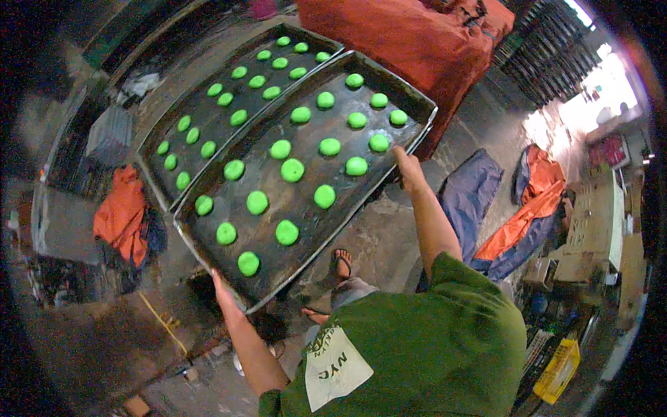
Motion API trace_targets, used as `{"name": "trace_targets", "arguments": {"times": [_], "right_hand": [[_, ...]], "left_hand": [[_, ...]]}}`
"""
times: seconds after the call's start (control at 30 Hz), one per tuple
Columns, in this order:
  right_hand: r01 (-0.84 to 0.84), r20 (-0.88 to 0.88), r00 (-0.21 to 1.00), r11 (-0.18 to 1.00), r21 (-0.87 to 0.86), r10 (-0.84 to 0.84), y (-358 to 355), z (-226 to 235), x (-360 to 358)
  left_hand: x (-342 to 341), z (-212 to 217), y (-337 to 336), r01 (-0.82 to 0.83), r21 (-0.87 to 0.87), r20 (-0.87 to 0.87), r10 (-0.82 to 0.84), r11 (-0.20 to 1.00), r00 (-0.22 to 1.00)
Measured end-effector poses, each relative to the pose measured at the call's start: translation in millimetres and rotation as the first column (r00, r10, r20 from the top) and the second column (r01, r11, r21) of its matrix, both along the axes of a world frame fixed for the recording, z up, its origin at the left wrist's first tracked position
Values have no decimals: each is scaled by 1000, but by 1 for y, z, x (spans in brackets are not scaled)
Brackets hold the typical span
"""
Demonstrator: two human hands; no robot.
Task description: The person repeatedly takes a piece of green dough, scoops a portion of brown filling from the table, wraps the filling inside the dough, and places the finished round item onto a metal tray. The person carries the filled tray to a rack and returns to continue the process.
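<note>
- A person in a green shirt point(417, 340) gripped a dark, shallow, rectangular metal tray point(306, 139) with both hands, the load slanting across the center of the frame from lower left to upper right.
- The left hand point(221, 283) was closed on the tray's rim near its lower-left corner; most of its fingers were hidden.
- The right hand point(408, 170) clasped the tray's long right-hand side, thumb at the rim, fingers largely out of sight.
- Bright green rounds point(292, 170) dotted the tray's stained bottom, set apart from one another in loose rows.
- Just beyond, toward the upper left of the frame, a second dark tray point(217, 126) carried more green rounds, its near side running along the far edge of the first; whether the two touched could not be told.
- A large red-orange cloth point(410, 48) hung over a bulky form at the top of the frame, while an orange cloth point(124, 212) drooped at left.
- Dark blue-gray fabric point(472, 191) lay right of the right forearm.
- A sandaled foot point(342, 263) showed on the worn floor point(375, 229) below the tray, and a yellow crate point(557, 370) sat at lower right.
</note>
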State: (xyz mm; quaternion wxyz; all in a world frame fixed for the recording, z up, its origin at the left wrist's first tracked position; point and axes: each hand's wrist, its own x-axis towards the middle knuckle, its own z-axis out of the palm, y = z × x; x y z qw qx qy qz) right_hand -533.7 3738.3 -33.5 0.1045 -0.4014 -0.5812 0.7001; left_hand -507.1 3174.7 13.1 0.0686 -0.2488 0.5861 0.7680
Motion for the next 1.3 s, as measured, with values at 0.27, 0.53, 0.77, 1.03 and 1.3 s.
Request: {"name": "trace_targets", "arguments": {"times": [0.27,0.53,0.77,1.03,1.3], "right_hand": [[268,-302,925,959,87,-231,-85,-33,71],[-729,603,659,580,364,450,-267,-184,301],[-922,706,173,366,-130,686,-439,-213,462],[-993,644,53,107,-44,763,-725,-234,397],[-952,433,-205,-75,-297,878,-1117,-230,437]], "left_hand": [[116,-12,-36,36,248,13,-41,968,999],[439,-138,-178,-37,159,170,10,987,985],[661,-175,-324,-401,2,393,368,916,843],[783,-300,-470,-728,-15,124,724,686,679],[1054,-242,-533,-620,-304,813,537,723,228]]}}
